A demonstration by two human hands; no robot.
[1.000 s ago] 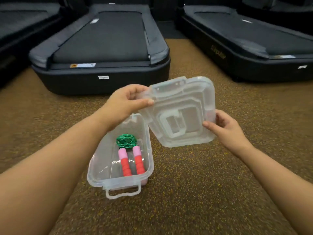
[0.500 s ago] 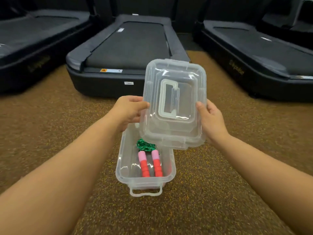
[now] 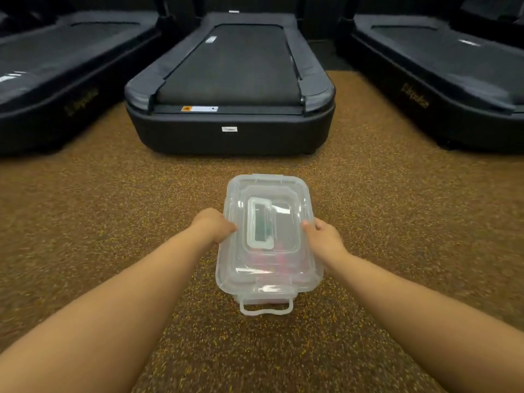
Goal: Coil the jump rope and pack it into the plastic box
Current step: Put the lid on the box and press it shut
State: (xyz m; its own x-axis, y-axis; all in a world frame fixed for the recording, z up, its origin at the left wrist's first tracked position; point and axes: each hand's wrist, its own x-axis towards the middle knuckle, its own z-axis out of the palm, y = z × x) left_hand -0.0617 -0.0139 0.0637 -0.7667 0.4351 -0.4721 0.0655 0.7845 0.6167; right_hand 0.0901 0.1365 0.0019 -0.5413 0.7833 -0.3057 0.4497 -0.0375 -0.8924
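On the speckled floor (image 3: 397, 222), our left hand (image 3: 213, 224) and right hand (image 3: 323, 239) gripped the lid (image 3: 269, 268) at nine and three o'clock; pressing evenly should seat it on the plastic box (image 3: 266, 303).

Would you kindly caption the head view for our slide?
Both hands, left hand and right hand, press the lid onto the plastic box.

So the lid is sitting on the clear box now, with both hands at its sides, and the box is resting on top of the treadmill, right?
Not quite. The head view shows the plastic box on the speckled floor, in front of the treadmill, not on it. The lid is on it, with the left hand and right hand at its sides.
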